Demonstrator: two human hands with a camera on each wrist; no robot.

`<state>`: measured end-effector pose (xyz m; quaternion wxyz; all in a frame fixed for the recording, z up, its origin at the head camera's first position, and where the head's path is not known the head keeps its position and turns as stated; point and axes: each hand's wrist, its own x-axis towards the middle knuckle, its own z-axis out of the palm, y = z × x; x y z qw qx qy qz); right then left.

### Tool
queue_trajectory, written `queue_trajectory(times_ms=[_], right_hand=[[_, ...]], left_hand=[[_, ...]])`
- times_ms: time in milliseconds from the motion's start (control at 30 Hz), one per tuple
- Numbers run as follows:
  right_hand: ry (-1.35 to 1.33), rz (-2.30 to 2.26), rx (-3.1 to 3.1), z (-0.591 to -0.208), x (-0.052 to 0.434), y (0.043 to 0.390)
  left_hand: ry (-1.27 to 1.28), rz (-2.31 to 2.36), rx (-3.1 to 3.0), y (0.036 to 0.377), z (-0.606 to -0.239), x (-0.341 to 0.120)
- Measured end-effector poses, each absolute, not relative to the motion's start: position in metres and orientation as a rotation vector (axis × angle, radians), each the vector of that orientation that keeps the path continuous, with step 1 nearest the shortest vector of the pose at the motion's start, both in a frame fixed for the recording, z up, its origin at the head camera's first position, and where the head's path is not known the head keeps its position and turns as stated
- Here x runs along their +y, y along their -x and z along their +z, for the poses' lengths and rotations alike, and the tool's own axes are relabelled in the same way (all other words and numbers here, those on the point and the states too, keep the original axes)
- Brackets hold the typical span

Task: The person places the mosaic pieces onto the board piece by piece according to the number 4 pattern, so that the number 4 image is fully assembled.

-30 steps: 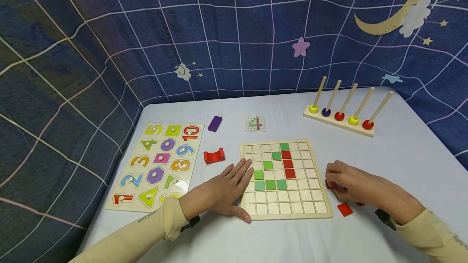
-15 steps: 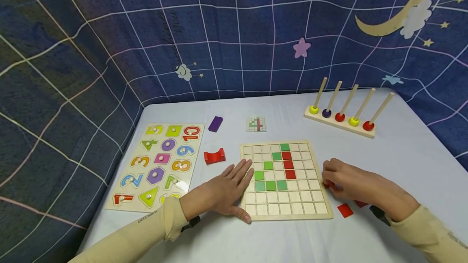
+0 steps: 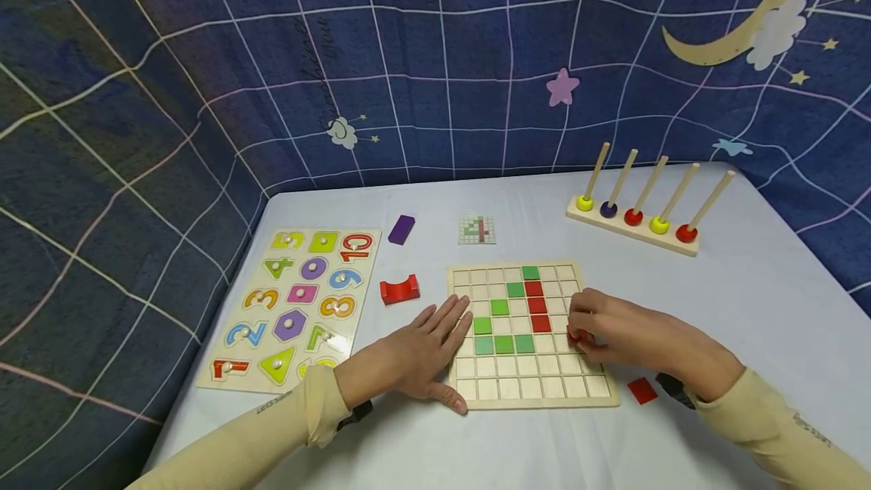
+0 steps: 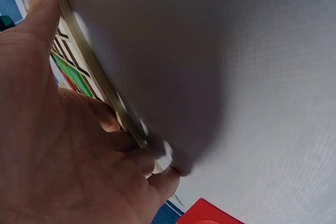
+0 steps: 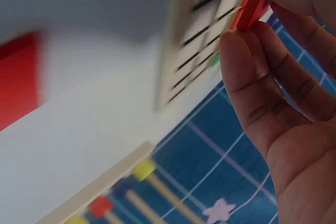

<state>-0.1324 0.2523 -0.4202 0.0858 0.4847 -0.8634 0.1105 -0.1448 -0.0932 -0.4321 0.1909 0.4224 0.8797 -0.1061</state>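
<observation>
**Red tile over the grid, left hand steadying the board**

From the head view: the right hand (image 3: pixel 615 335) is out over the board (image 3: pixel 533 399) near its right edge, pinching a red tile (image 3: pixel 574 336) between thumb and fingertips, just above the cells to the right of the red column (image 3: pixel 537 305). The left hand (image 3: pixel 415 358) lies flat and open on the surface (image 3: pixel 714 286), fingers straight, its fingertips against the board's left edge. Green tiles (image 3: pixel 503 344) step up diagonally beside the reds. One spare red tile (image 3: pixel 642 390) lies off the board by the right wrist. Behind the board sits a small pattern card (image 3: pixel 476 230); to do this placement well, I'd say check the cell against that card, bring the tile in flat and square to the grid lines, and keep the left hand bracing so the board doesn't skid.

Left wrist view: the palm is close to the lens, thumb (image 4: pixel 39 9) and a fingertip touching the board's wooden rim (image 4: pixel 86 61), nothing gripped.

Right wrist view: the red tile (image 5: pixel 251 8) is held edge-on between thumb and forefinger, tilted, right above the blurred grid. It wants levelling before it goes down.

Writing: the number puzzle (image 3: pixel 296 305) at left shows big digits, 10, 9, 8, 7, 3, 2 and 1 among them. Small print on the left sleeve (image 3: pixel 272 403) is too tiny to make out.
</observation>
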Motion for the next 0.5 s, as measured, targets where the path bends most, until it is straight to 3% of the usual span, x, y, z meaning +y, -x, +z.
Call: queue_trajectory(times_ms=[500], right_hand=[[-1.502,0.422,-2.544,-0.435,0.212,0.13]], left_hand=[[-1.203,-0.323,2.474,0.144,-0.432,-0.093]])
